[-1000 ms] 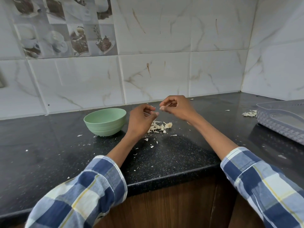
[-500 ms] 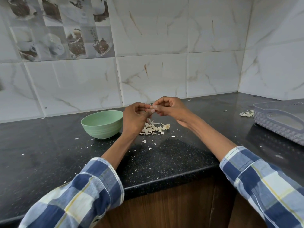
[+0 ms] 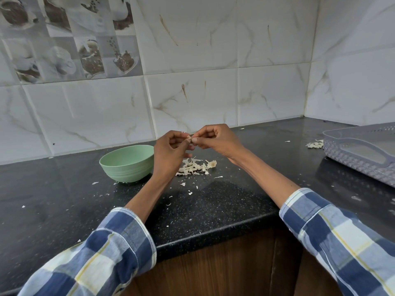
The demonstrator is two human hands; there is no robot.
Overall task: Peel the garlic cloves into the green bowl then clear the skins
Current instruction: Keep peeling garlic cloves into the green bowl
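Black speckled desk (image 3: 224, 210), marble-tiled corner wall (image 3: 192, 60). Left hand (image 3: 168, 152) and right hand (image 3: 215, 139) both grip-pinch garlic clove (image 3: 189, 137); skins (image 3: 193, 166) at 6 o'clock below them.

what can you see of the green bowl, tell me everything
The green bowl is pale mint, round and deep, with faint ridges around its lower wall and a matte, plastic-like look. It stands upright on the black speckled counter, near the tiled wall. The left hand is raised in front of its right rim, and whether they touch cannot be told. The visible inner wall looks bare; the bottom is hidden. Small skin flakes lie around its base.
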